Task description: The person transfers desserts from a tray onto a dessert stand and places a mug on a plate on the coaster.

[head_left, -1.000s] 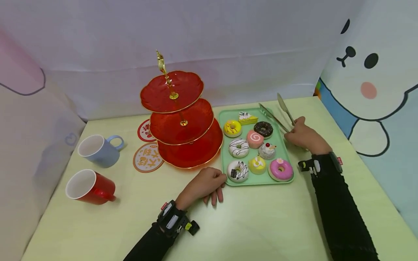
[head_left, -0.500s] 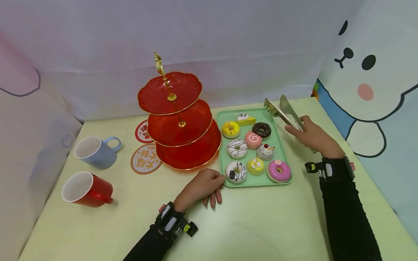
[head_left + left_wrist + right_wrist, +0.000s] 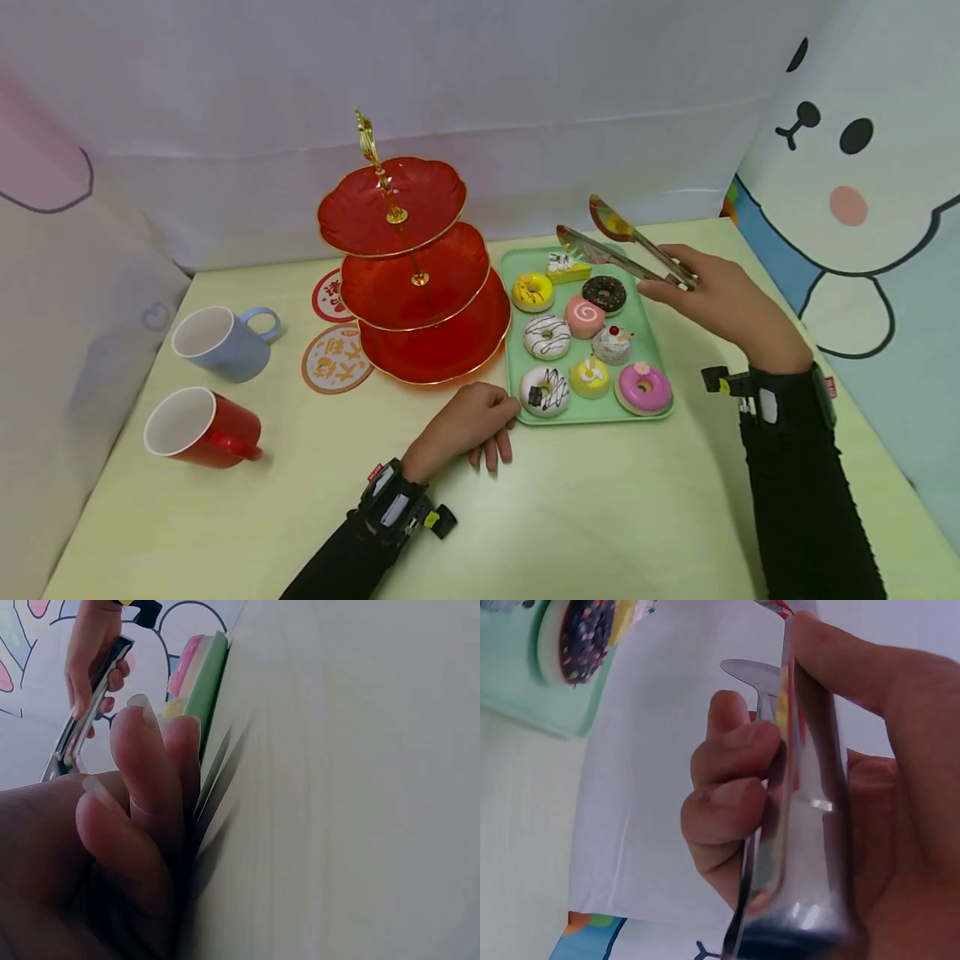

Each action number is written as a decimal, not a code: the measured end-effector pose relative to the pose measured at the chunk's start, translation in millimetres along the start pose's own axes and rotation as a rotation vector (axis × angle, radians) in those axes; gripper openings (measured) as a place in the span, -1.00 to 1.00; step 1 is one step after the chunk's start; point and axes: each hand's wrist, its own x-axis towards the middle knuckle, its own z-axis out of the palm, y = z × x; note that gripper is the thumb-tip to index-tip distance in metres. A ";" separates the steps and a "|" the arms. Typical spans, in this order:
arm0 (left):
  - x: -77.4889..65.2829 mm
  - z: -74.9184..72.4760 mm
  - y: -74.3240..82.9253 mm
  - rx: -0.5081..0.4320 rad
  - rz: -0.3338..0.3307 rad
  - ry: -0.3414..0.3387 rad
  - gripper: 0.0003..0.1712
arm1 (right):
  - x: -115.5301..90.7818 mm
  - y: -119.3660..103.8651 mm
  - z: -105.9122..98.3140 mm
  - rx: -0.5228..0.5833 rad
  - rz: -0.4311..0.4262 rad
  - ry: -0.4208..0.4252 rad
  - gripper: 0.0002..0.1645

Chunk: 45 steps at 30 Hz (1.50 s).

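Observation:
My right hand (image 3: 738, 308) grips metal serving tongs (image 3: 613, 257), their two arms spread apart over the far end of a green tray (image 3: 643, 337). In the right wrist view, curled fingers (image 3: 724, 806) wrap the tongs' polished arm from one side and the thumb presses the other. Under the tong tips lies a yellow cake slice (image 3: 567, 268), beside a yellow donut (image 3: 532, 292) and a chocolate donut (image 3: 604, 294). My left hand (image 3: 465, 421) rests on the table, thumb and forefinger pinching the tray's near left corner; its other fingers (image 3: 146, 765) extend along the tabletop.
A red three-tier stand (image 3: 435, 346) with a gold handle stands left of the tray. Two round paper coasters, one an orange-rimmed coaster (image 3: 337, 359), lie beside it. A blue mug (image 3: 236, 350) and a red mug (image 3: 225, 429) are at the left. Walls enclose the table.
My right hand has lifted the tongs from beside the tray and swung their tips left over its far end. The tong arms have spread. My left hand stays in place.

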 end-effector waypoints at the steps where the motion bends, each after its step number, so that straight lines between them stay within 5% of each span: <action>1: -0.1 -0.5 0.5 0.001 -0.001 -0.001 -0.64 | -0.5 -3.3 1.1 -0.006 -0.010 -0.002 -0.01; 12: -1.1 -0.8 2.9 0.005 -0.024 0.003 -0.64 | 6.7 -30.0 32.4 -0.070 -0.098 -0.121 -0.07; 24: -0.2 -1.4 1.9 -0.007 -0.027 0.001 -0.62 | 9.8 -38.5 58.5 -0.102 -0.092 -0.121 -0.11; 35: 0.4 -0.9 2.9 0.003 -0.017 -0.001 -0.64 | 11.2 -40.8 63.2 -0.129 -0.084 -0.099 -0.07; 45: -0.1 -1.6 1.6 0.002 -0.007 -0.004 -0.63 | 11.8 -37.7 60.8 -0.147 -0.142 -0.066 -0.27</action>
